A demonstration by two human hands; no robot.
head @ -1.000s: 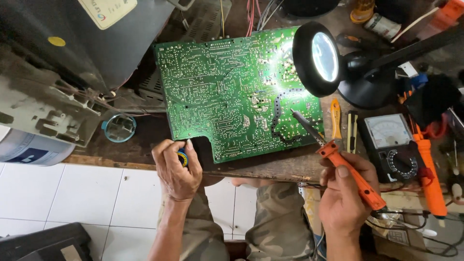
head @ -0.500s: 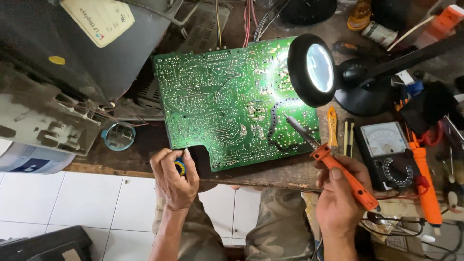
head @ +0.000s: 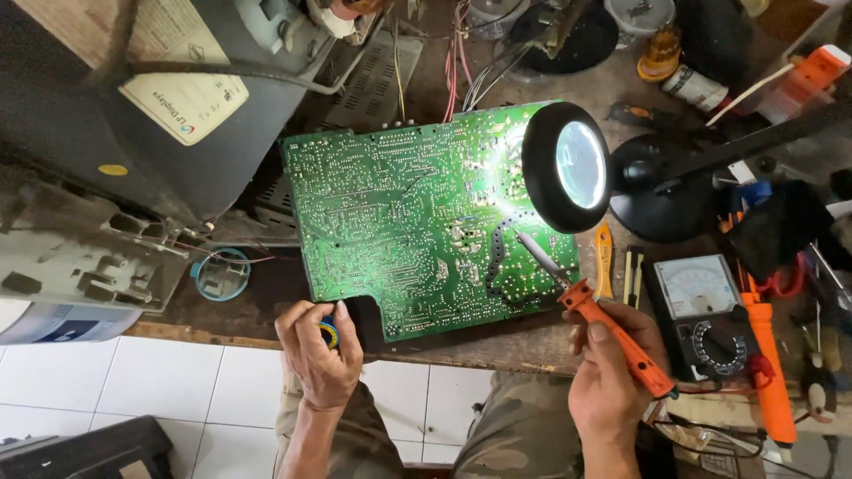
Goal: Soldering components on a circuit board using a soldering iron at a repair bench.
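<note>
Resting solder-side up on the wooden workbench [head: 497,350], the green circuit board [head: 399,231] is the landmark for everything else. Its near edge lies just above the person's knees, and its far edge sits against the grey television casing [head: 160,133].

At the board's lower right corner the metal tip of the orange soldering iron [head: 612,328] now hovers over a dark curved trace; a second ago the tip stood a little farther off that corner, so it has crept inward toward the joints under the lamp. The right hand [head: 612,390] is closed firmly around the iron's handle, below and to the right of the board.

At the board's lower left notch the left hand [head: 319,355] pinches a small blue and yellow spool of solder [head: 329,333], fingers curled tightly about it. It has barely shifted and no wire reaches the tip that I can see.

My reading is that heat is being brought to a joint while the solder waits.

Over the board's right edge leans a round magnifier lamp [head: 568,167]. Farther right lie an analog multimeter [head: 706,310] and a second orange tool [head: 768,372].
</note>
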